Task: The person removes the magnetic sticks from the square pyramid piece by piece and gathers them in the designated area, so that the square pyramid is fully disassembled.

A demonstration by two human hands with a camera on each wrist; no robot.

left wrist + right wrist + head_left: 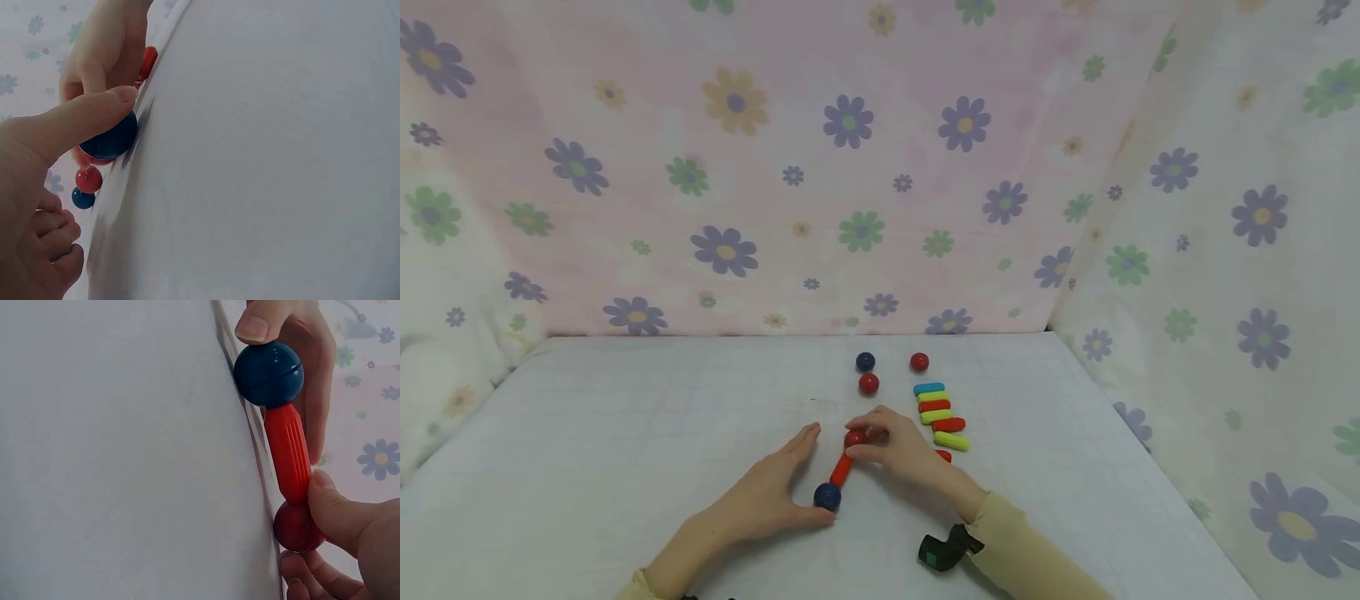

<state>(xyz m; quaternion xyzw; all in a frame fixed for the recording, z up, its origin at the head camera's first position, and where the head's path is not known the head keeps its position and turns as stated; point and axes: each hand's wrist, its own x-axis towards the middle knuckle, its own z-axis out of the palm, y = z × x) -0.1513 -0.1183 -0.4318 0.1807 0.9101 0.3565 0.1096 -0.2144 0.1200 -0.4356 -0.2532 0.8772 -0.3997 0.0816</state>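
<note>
A red rod [289,453] joins a dark blue ball [269,374] at one end and a red ball [292,524] at the other, all lying on the white table. My right hand [901,450] pinches the red ball between thumb and fingers. On the near left side, my left hand [762,500] rests its thumb against the blue ball, its other fingers reaching forward apart from the piece. In the left wrist view the left thumb [81,119] lies over the blue ball's side, while the rod is mostly hidden.
Behind the hands sit a loose blue ball [865,362] and two red balls, one nearer [868,383] and one further right [919,362]. Several short blue, yellow and red rods [935,406] lie right of the right hand. Flowered cloth [805,200] hangs around the table.
</note>
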